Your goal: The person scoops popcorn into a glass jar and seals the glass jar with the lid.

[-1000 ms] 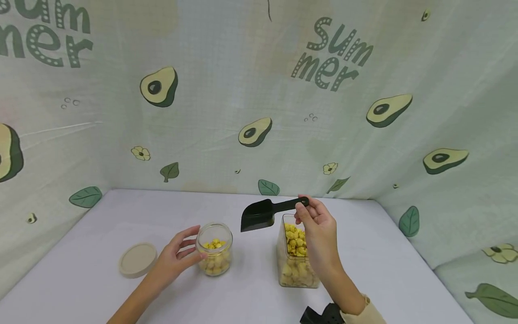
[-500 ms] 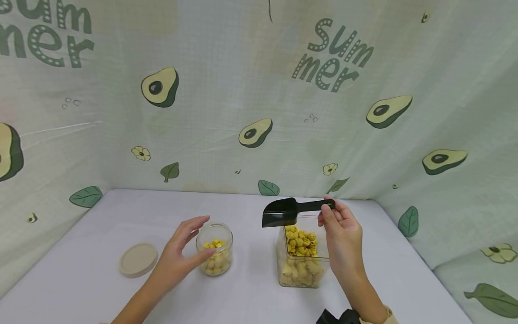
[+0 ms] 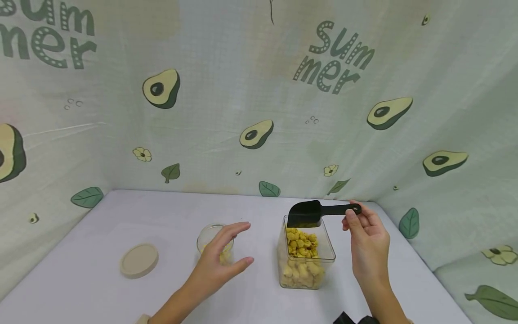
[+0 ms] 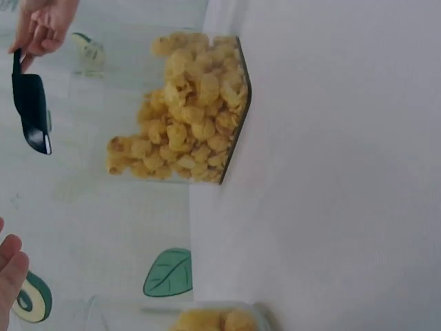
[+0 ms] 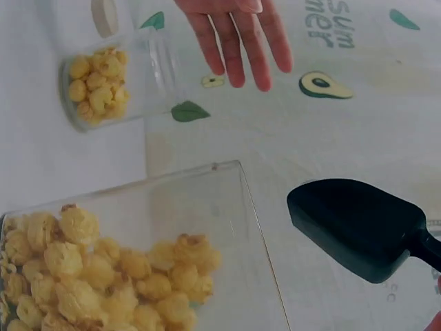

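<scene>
In the head view my right hand [image 3: 369, 238] pinches the handle end of a black scoop [image 3: 306, 213], whose bowl hovers over the back of a clear square container [image 3: 329, 252] partly filled with yellow popcorn [image 3: 301, 245]. My left hand [image 3: 216, 265] holds nothing; its fingers and thumb are spread apart, in the air between the container and a round glass jar [image 3: 205, 234]. That hand hides much of the jar. Popcorn fills the lower part of the jar [image 5: 96, 86] in the right wrist view, where the scoop [image 5: 351, 224] hangs beyond the container's rim.
A round beige lid [image 3: 139, 261] lies flat on the white table [image 3: 101, 234], left of the jar. Behind the table hangs a pale cloth [image 3: 210, 90] printed with avocados and leaves.
My left hand has let go of the jar and moved right, past it. My right hand has carried the scoop rightward, from between jar and container to over the container.
</scene>
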The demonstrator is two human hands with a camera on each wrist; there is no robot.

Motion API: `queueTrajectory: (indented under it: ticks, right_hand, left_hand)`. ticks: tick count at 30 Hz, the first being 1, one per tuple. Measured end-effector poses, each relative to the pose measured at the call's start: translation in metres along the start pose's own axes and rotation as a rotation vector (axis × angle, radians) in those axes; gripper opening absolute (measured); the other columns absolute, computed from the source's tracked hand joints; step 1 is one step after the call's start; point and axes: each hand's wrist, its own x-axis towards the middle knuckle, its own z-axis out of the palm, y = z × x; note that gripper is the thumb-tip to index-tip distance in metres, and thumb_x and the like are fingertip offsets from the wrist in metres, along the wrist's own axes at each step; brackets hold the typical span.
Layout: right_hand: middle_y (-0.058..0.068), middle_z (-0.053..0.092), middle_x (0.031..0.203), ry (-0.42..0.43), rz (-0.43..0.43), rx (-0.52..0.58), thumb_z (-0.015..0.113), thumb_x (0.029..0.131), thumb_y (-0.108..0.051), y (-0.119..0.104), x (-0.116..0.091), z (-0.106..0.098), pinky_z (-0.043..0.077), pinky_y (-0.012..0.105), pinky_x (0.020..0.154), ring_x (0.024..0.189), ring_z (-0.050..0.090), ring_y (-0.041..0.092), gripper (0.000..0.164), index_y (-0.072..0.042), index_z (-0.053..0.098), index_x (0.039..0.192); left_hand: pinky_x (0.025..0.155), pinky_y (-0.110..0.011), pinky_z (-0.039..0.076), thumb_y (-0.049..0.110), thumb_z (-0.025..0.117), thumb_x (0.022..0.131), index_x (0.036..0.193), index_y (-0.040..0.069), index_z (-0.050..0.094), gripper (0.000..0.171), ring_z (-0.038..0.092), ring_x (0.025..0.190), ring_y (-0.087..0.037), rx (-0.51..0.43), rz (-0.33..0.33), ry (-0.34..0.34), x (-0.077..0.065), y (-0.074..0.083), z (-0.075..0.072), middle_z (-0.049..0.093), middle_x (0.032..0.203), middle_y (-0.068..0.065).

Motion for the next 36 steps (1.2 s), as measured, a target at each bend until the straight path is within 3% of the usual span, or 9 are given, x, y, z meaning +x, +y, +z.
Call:
queueTrajectory:
  ticks: [4,8,12,18,21,28,36]
  right_hand:
    - [0.003,0.064,0.083,-0.016,-0.084,-0.059,0.057,0.087,0.005,-0.002,0.001,-0.007,0.048,0.018,0.064,0.070,0.054,0.013,0.027,0.005,0.056,0.115]
    - [0.001,0.064,0.087,-0.028,-0.153,-0.189,0.059,0.087,0.003,-0.003,0.001,-0.012,0.049,0.015,0.067,0.074,0.055,0.011,0.029,0.004,0.057,0.116]
    - [-0.001,0.063,0.091,-0.052,-0.204,-0.386,0.061,0.086,0.002,-0.004,0.001,-0.016,0.049,0.010,0.071,0.080,0.056,0.009,0.032,0.002,0.057,0.118]
    - [-0.013,0.059,0.093,-0.181,-0.430,-0.705,0.064,0.084,0.003,-0.002,0.004,-0.019,0.045,0.005,0.073,0.081,0.054,0.002,0.033,0.000,0.058,0.117]
    - [-0.016,0.058,0.090,-0.202,-0.490,-0.792,0.066,0.082,0.002,0.000,0.004,-0.018,0.041,0.005,0.069,0.078,0.051,-0.001,0.035,-0.005,0.061,0.116]
    - [-0.001,0.058,0.082,-0.241,-0.616,-0.872,0.071,0.077,0.004,0.006,0.005,-0.015,0.036,0.010,0.060,0.075,0.044,-0.002,0.039,-0.010,0.064,0.113]
    - [0.000,0.054,0.079,-0.303,-0.715,-0.909,0.073,0.074,0.005,0.015,0.008,-0.013,0.033,0.013,0.052,0.074,0.039,-0.001,0.041,-0.008,0.064,0.112]
  left_hand:
    - [0.105,-0.032,0.042,0.016,0.072,0.081,0.132,0.022,0.048,0.057,0.047,0.124,-0.016,-0.082,-0.056,-0.061,0.002,-0.001,0.015,0.050,0.135,0.000]
    - [0.105,-0.037,0.041,0.017,0.071,0.082,0.133,0.020,0.048,0.056,0.045,0.126,-0.022,-0.177,-0.136,-0.108,0.006,-0.004,0.028,0.048,0.137,-0.002]
    - [0.106,-0.037,0.040,0.018,0.069,0.084,0.135,0.017,0.046,0.056,0.043,0.127,-0.025,-0.246,-0.194,-0.153,0.010,-0.008,0.037,0.046,0.138,-0.003]
    - [0.106,-0.034,0.040,0.018,0.066,0.087,0.137,0.016,0.042,0.056,0.041,0.128,-0.027,-0.332,-0.265,-0.197,0.016,-0.010,0.048,0.041,0.141,-0.008]
    - [0.105,-0.033,0.041,0.017,0.066,0.087,0.138,0.016,0.042,0.056,0.042,0.127,-0.027,-0.337,-0.274,-0.195,0.019,-0.010,0.052,0.041,0.141,-0.008]
    - [0.102,-0.036,0.044,0.018,0.067,0.086,0.139,0.011,0.040,0.059,0.042,0.127,-0.034,-0.367,-0.277,-0.209,0.023,-0.011,0.059,0.039,0.142,-0.011]
    - [0.098,-0.039,0.048,0.019,0.069,0.084,0.140,0.013,0.040,0.063,0.044,0.125,-0.034,-0.386,-0.308,-0.220,0.026,-0.017,0.068,0.038,0.141,-0.011]
